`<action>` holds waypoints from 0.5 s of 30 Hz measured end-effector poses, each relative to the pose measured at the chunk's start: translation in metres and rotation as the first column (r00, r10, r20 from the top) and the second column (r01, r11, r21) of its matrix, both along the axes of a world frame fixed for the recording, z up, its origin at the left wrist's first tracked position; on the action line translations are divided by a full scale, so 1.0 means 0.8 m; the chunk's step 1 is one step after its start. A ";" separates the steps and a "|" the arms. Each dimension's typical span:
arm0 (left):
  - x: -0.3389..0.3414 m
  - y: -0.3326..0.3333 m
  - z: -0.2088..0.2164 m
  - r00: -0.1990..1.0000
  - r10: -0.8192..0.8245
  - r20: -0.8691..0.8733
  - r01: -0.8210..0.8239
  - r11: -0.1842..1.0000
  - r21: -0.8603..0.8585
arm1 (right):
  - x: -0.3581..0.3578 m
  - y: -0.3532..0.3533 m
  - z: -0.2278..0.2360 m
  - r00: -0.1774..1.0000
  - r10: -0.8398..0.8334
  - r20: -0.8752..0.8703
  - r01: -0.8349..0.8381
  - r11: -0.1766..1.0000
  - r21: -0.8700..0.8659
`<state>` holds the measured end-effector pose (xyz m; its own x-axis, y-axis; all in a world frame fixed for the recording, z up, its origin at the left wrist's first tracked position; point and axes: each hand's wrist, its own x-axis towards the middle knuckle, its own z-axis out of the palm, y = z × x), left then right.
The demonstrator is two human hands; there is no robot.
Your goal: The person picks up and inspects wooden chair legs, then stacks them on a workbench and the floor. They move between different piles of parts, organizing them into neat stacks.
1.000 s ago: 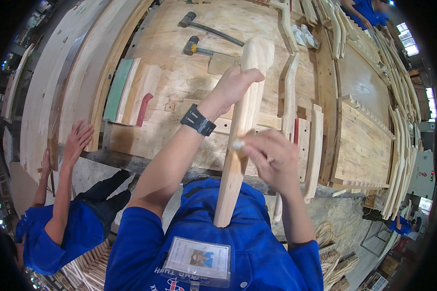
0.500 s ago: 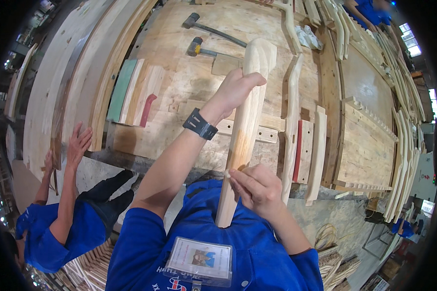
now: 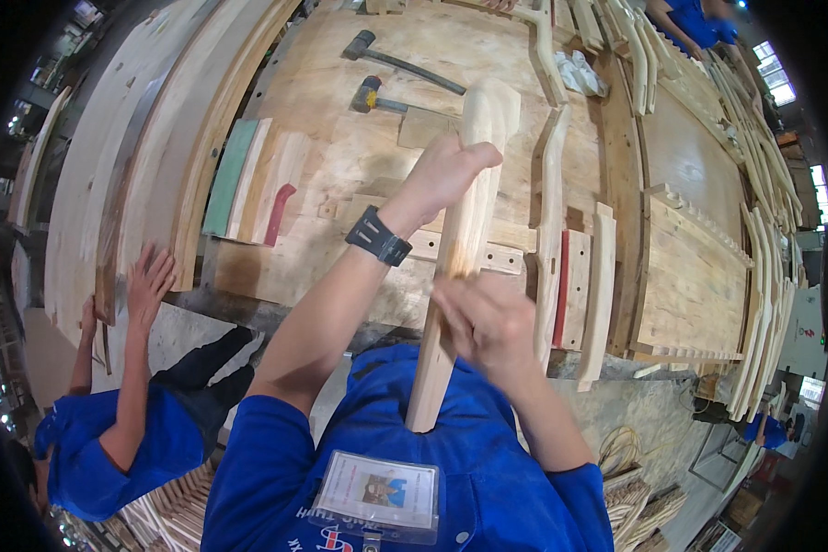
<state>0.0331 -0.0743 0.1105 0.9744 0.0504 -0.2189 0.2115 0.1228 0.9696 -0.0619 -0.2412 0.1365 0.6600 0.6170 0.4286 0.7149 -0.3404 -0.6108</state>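
A long, pale, shaped wooden piece slants from the workbench toward my body, its lower end against my blue shirt. My left hand, with a black band on its wrist, is wrapped round the upper part, just below the wider far end. My right hand is closed and presses its fingertips on the middle of the piece, beside a yellowish patch. Whatever those fingers pinch is hidden. Two mallets, one black-headed and one with a black-and-yellow head, lie beyond my left hand.
The plywood workbench bears a drilled wooden strip, curved wooden parts and a green-edged block. A white crumpled bag lies far right. At left, a co-worker's hand rests on long boards.
My right hand has moved up along the wooden piece, away from my body, and now covers part of the yellowish patch. My left hand keeps its grip in place.
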 end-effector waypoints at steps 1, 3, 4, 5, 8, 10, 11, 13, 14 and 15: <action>-0.002 0.004 -0.003 1.000 0.014 -0.010 -0.014 1.000 -0.009 | -0.015 -0.005 0.000 0.999 0.027 -0.044 -0.028 0.999 -0.024; -0.004 0.006 -0.005 0.999 0.054 -0.008 -0.054 0.998 -0.030 | -0.039 -0.014 -0.003 0.996 0.056 -0.064 -0.056 0.998 0.010; -0.006 0.003 -0.003 0.997 0.081 0.002 -0.080 0.996 -0.042 | -0.045 -0.016 -0.004 0.995 0.065 -0.072 -0.063 0.998 0.024; -0.006 0.002 -0.001 0.994 0.108 0.012 -0.108 0.993 -0.054 | -0.044 -0.019 -0.004 0.993 0.083 -0.086 -0.078 0.995 0.054; -0.003 0.003 0.013 0.998 0.056 0.031 -0.050 0.983 -0.175 | -0.014 -0.026 0.004 0.987 -0.004 -0.158 0.026 0.991 0.134; 0.000 0.004 0.016 0.999 0.033 0.039 -0.027 0.991 -0.134 | 0.014 -0.016 0.013 0.987 -0.080 -0.139 0.102 0.982 0.158; 0.001 0.004 0.016 0.999 0.022 0.042 -0.017 0.994 -0.112 | 0.023 -0.010 0.018 0.974 -0.110 -0.197 0.140 0.979 0.147; 0.004 -0.001 0.015 1.000 0.010 0.020 -0.009 0.997 -0.080 | 0.039 0.000 0.020 0.971 -0.145 -0.189 0.167 0.980 0.104; 0.005 -0.003 0.015 1.000 0.005 0.009 -0.005 0.998 -0.064 | 0.047 0.005 0.017 0.982 -0.145 -0.121 0.154 0.985 0.073; 0.005 -0.003 0.014 1.000 0.006 0.025 -0.005 0.999 -0.043 | 0.051 0.008 0.011 0.989 -0.135 -0.055 0.138 0.990 0.039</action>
